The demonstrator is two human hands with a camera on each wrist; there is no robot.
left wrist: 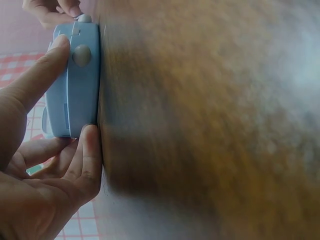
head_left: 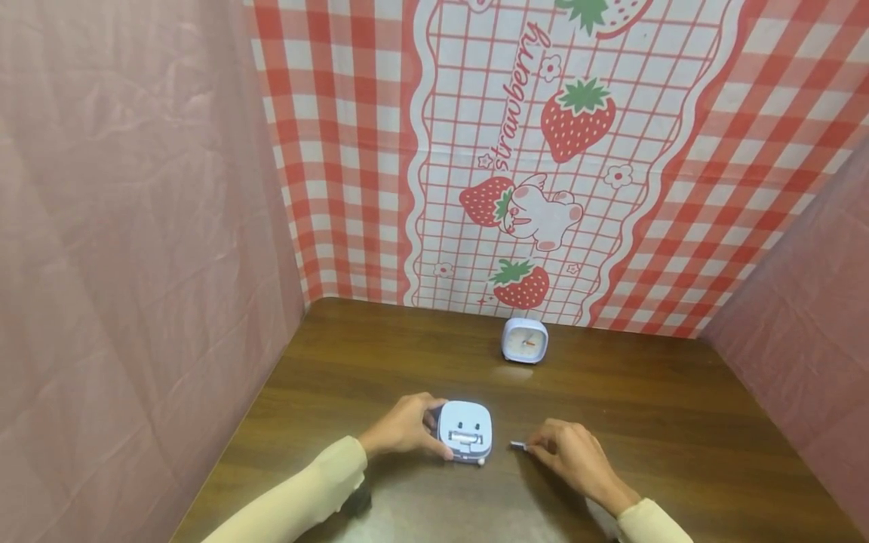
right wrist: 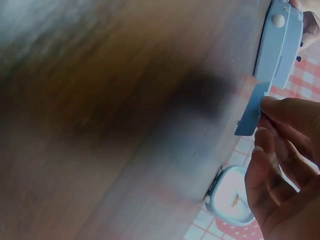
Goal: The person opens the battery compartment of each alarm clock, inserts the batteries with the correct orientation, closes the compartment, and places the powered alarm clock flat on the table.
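Note:
A pale blue alarm clock [head_left: 465, 422] lies on the table with its back up. Its battery compartment is uncovered, and a battery [head_left: 465, 437] shows inside. My left hand [head_left: 406, 427] grips the clock's left side; in the left wrist view the thumb presses the upper edge and the fingers [left wrist: 90, 155] hold the far side. To the right of the clock, my right hand [head_left: 570, 456] pinches a small flat battery cover [right wrist: 252, 111] between thumb and fingertips, held above the table and apart from the clock. The clock's face is hidden underneath.
A second pale alarm clock [head_left: 525, 341] stands upright at the back of the wooden table [head_left: 380, 347], face forward. Behind it hangs a red-and-white strawberry cloth [head_left: 360, 188]. Pink curtains [head_left: 149, 226] close off both sides. A dark shadowed spot lies under the left sleeve.

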